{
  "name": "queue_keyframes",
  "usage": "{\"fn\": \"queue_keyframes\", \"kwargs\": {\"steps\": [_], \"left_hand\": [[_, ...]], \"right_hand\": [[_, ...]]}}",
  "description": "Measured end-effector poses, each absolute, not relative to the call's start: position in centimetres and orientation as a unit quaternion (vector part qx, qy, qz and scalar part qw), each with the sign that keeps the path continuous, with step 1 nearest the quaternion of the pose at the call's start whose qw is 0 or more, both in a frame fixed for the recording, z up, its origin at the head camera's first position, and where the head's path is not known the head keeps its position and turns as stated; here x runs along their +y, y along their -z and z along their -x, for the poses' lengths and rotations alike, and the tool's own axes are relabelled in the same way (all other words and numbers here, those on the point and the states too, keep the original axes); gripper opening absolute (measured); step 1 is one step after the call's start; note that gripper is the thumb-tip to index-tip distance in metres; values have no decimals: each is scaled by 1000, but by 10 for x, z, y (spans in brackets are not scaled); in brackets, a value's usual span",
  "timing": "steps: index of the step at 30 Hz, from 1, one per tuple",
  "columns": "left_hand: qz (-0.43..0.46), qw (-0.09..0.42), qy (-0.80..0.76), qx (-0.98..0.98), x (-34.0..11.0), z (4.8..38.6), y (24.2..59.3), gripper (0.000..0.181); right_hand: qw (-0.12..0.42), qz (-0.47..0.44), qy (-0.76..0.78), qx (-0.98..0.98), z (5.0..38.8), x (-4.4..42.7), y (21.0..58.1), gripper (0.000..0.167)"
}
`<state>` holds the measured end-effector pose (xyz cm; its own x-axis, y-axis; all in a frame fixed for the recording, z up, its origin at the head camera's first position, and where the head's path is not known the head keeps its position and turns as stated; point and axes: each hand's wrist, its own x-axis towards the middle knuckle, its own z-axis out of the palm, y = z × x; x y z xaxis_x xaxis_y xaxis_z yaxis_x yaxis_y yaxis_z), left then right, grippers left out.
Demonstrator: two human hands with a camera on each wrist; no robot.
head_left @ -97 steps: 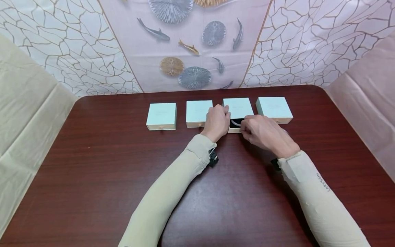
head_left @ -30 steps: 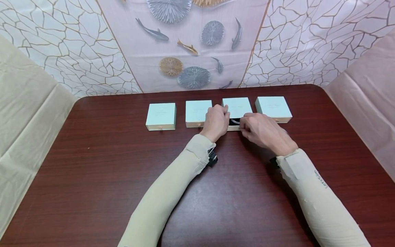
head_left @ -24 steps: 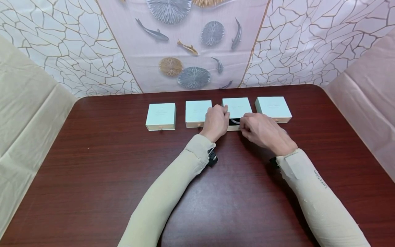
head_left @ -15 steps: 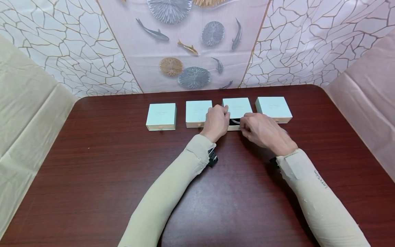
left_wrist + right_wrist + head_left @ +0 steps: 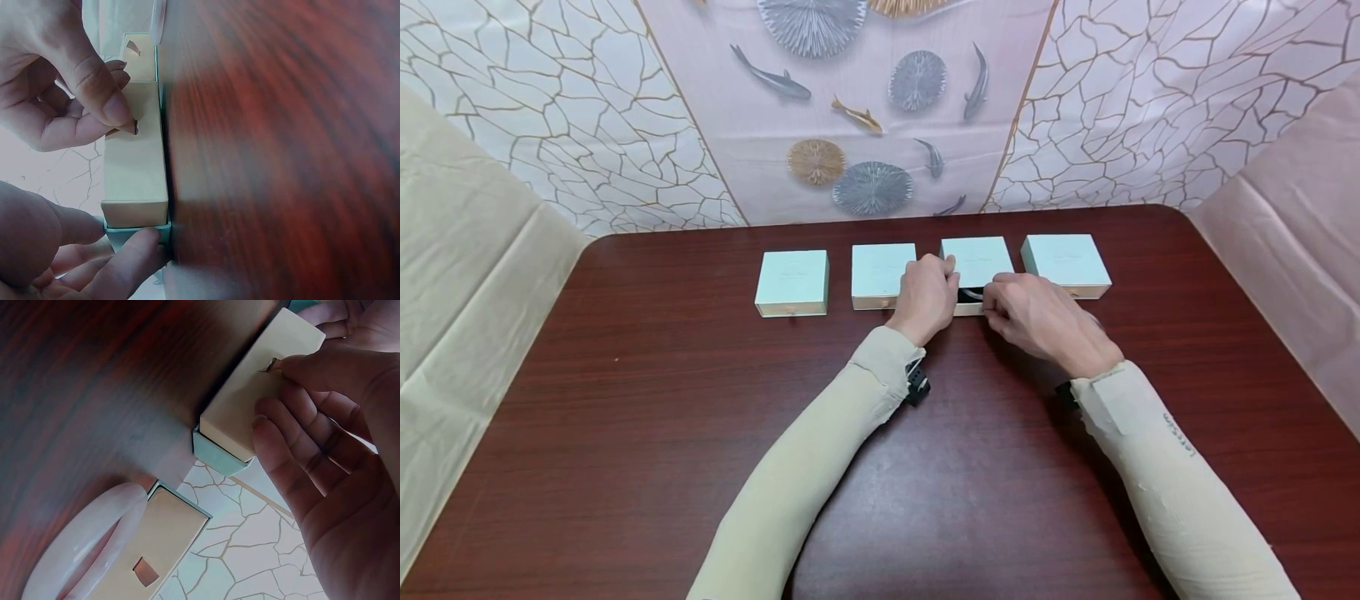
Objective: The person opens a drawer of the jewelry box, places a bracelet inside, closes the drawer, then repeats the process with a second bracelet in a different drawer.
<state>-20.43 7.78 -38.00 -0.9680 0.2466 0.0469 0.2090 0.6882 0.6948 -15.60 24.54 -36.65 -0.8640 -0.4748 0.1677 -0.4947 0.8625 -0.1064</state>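
Note:
A mint-green drawer box (image 5: 977, 260), third from the left in a row, has its cream drawer (image 5: 967, 310) partly pulled out. Inside the drawer shows a pale curved piece, like part of a bangle (image 5: 973, 294); the rest of it is hidden. My left hand (image 5: 925, 298) grips the box's green sleeve at its left side, its fingers and thumb seen on the sleeve in the left wrist view. Between thumb and finger, my right hand (image 5: 1047, 323) pinches the small ribbon tab (image 5: 271, 365) on the drawer front.
Two similar boxes, one far left (image 5: 792, 282) and one nearer (image 5: 882, 271), stand to the left. Another box (image 5: 1067, 262) stands at the right. A pale bangle (image 5: 87, 540) lies on the dark wooden table (image 5: 880, 500) before that right box. Patterned cloth hangs behind.
Compared with about three seconds ago, the drawer has slid slightly further into its sleeve, and my right hand has shifted a little with it. My left hand keeps its hold.

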Motion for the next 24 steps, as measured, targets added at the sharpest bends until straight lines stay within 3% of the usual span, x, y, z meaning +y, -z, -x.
{"fn": "queue_keyframes", "kwargs": {"steps": [12,24], "left_hand": [[-127,21,-372,919,78,204,381,41],[-121,30,-373,920,77,204,379,29]], "right_hand": [[81,-255,-78,-960,156,245,368,14],[78,-250,-75,-962,158,245,368,13]]}}
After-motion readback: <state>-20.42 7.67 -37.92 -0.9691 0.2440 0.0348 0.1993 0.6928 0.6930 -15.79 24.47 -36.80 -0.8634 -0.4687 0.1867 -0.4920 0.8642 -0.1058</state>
